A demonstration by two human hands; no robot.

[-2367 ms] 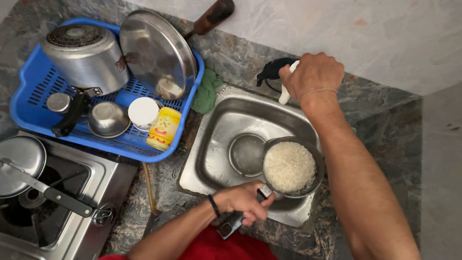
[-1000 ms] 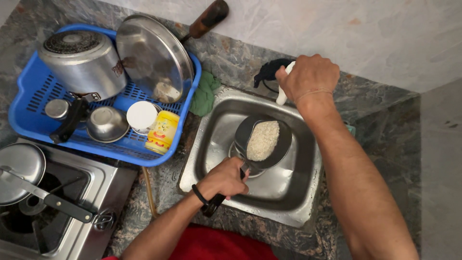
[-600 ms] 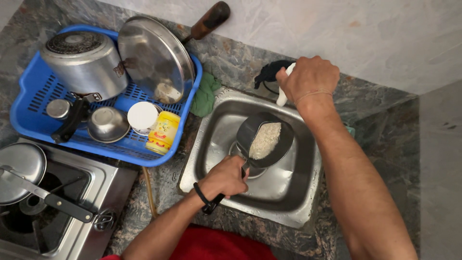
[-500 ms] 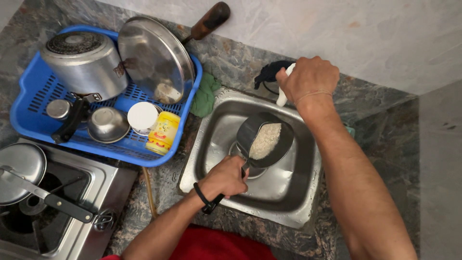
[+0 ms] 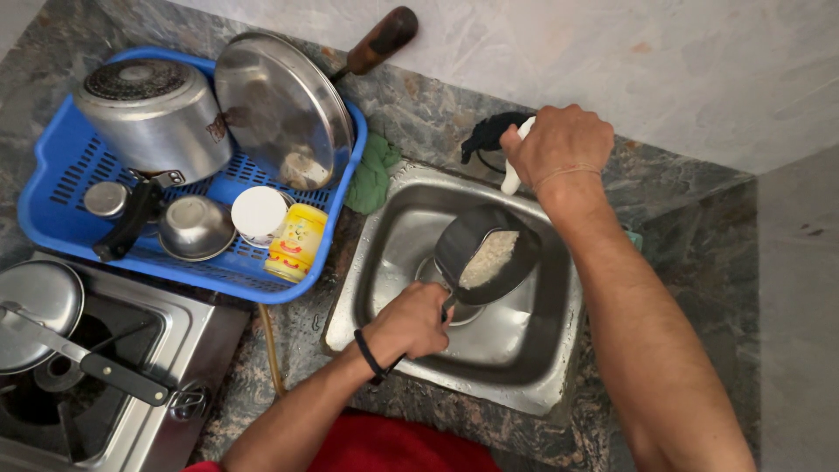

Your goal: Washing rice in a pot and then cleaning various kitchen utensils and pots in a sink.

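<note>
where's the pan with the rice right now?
Head view, centre-right: the pan is tilted over the steel sink, its handle gripped by the left hand, just below the right hand on the tap.

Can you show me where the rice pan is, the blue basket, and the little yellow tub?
rice pan (image 5: 489,253): head view, on its dark inner wall beside the rice.
blue basket (image 5: 52,188): head view, on its slotted left side.
yellow tub (image 5: 297,242): head view, on its printed side.

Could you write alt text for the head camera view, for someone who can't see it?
A left hand tilts a dark pan of rice over a steel sink while the right hand grips the tap; a blue dish rack sits alongside.
</note>
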